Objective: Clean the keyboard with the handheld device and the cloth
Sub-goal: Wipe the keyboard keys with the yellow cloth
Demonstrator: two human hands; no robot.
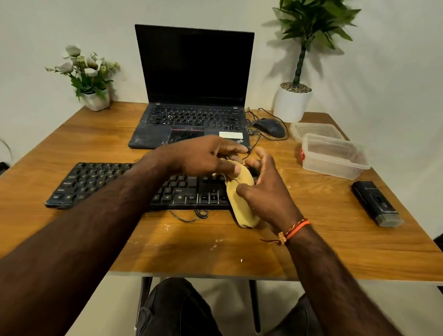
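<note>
Open laptop [194, 87] at back, mouse [270, 127] & clear tubs [333, 160] to right, 2 potted plants [293, 99]

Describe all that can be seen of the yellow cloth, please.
The yellow cloth looks soft and plain, a pale mustard colour, bunched into a long folded shape. It hangs over the right end of the black keyboard, its lower end reaching the wooden table. The left hand pinches its top; the right hand grips its side.
</note>
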